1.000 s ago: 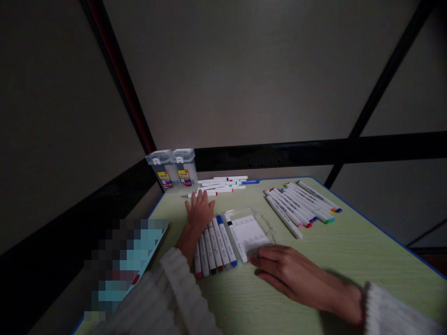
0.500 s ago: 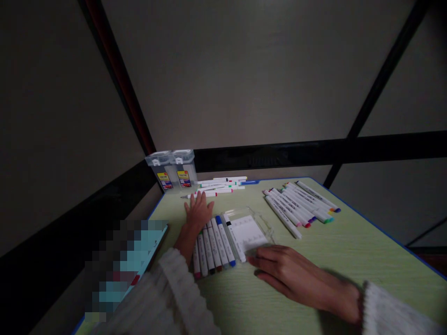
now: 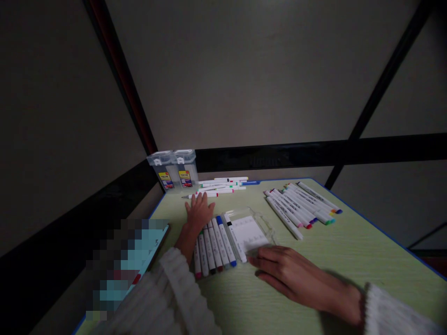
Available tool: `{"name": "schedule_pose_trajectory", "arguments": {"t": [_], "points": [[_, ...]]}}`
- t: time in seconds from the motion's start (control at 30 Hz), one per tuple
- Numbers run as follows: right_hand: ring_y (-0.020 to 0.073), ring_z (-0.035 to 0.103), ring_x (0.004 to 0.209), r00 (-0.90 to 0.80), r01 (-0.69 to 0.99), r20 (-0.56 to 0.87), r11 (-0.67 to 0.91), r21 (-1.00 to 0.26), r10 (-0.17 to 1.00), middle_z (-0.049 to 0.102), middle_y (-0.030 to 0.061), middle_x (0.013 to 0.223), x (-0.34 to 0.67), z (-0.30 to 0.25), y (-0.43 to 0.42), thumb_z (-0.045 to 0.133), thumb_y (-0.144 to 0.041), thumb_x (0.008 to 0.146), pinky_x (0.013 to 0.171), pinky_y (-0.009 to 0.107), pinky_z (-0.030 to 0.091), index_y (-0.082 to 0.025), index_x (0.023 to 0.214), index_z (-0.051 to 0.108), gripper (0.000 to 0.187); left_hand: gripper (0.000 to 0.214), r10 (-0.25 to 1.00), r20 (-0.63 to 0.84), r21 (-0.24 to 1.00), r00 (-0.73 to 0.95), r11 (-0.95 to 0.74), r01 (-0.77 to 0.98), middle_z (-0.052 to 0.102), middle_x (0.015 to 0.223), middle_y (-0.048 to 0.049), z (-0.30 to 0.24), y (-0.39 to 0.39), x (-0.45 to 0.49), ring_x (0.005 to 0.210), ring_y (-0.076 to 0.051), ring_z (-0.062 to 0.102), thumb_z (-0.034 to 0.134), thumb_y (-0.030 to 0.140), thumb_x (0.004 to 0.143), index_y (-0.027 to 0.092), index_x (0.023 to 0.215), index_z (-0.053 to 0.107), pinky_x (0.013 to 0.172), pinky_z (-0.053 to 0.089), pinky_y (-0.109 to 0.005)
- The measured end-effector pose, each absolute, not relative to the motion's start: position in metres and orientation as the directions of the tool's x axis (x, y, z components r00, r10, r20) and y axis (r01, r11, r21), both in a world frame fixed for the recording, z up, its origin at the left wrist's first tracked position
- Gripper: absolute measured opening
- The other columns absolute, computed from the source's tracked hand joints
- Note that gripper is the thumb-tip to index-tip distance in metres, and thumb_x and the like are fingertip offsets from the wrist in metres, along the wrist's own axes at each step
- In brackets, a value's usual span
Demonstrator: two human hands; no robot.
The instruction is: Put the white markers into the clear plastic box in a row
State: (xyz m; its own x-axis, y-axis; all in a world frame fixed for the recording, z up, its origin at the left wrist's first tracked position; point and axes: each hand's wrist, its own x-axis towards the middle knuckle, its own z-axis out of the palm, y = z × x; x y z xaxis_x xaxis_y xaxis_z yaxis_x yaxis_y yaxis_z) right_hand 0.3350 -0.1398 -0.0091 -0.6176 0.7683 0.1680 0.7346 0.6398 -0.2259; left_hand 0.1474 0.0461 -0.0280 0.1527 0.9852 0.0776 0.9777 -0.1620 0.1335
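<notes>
My left hand [image 3: 199, 210] lies flat with fingers stretched out on the pale green table [image 3: 349, 251], resting on the far ends of a row of several white markers [image 3: 216, 244] with coloured caps. My right hand [image 3: 289, 274] rests palm down, fingers extended, at the near edge of a clear plastic case [image 3: 249, 231] that lies flat just right of the row. Neither hand holds anything.
Another row of markers [image 3: 302, 207] lies at the back right. A loose bunch of markers [image 3: 221, 185] lies at the back, beside two upright clear boxes [image 3: 173, 170] with yellow labels. A blurred-out object [image 3: 122, 265] sits at the table's left edge.
</notes>
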Motion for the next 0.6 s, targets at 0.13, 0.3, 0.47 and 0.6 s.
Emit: {"name": "schedule_pose_trajectory", "arguments": {"t": [0.13,0.3,0.47,0.6], "points": [[0.0179,0.056,0.079,-0.618,0.736,0.165,0.639,-0.221,0.769,0.058,0.0057,0.088,0.3341,-0.0079,-0.14,0.038,-0.02,0.087,0.072,0.031,0.045,-0.017,0.106,0.056,0.026,0.058,0.983,0.095,0.136,0.156,-0.168,0.976,0.023,0.142,-0.0076,-0.0276,0.0453,0.1472,0.131,-0.028,0.013,0.025,0.042,0.082,0.017,0.134,0.022,0.102,0.015,-0.054],[0.0179,0.056,0.082,-0.625,0.732,0.171,0.648,-0.211,0.762,0.059,0.0059,0.089,0.3346,-0.0085,-0.1397,0.038,-0.021,0.088,0.074,0.031,0.045,-0.017,0.108,0.055,0.026,0.058,0.983,0.099,0.139,0.157,-0.17,0.976,0.024,0.142,-0.008,-0.0269,0.0447,0.1475,0.13,-0.029,0.014,0.027,0.041,0.082,0.016,0.134,0.022,0.101,0.016,-0.055],[0.0177,0.056,0.081,-0.617,0.747,0.141,0.632,-0.206,0.774,0.058,0.0053,0.091,0.3348,-0.0094,-0.1399,0.039,-0.021,0.087,0.074,0.032,0.046,-0.018,0.108,0.054,0.026,0.057,0.978,0.121,0.131,0.168,-0.183,0.974,0.028,0.14,-0.0094,-0.0277,0.0451,0.1475,0.13,-0.029,0.017,0.03,0.039,0.082,0.017,0.133,0.024,0.101,0.017,-0.054],[0.0177,0.056,0.081,-0.621,0.743,0.137,0.635,-0.211,0.772,0.058,0.0054,0.09,0.3345,-0.0089,-0.1403,0.039,-0.02,0.087,0.074,0.031,0.045,-0.017,0.105,0.055,0.024,0.054,0.975,0.139,0.125,0.171,-0.189,0.974,0.03,0.139,-0.0084,-0.0283,0.0451,0.1477,0.129,-0.027,0.019,0.032,0.035,0.081,0.019,0.132,0.026,0.102,0.018,-0.053]]}}
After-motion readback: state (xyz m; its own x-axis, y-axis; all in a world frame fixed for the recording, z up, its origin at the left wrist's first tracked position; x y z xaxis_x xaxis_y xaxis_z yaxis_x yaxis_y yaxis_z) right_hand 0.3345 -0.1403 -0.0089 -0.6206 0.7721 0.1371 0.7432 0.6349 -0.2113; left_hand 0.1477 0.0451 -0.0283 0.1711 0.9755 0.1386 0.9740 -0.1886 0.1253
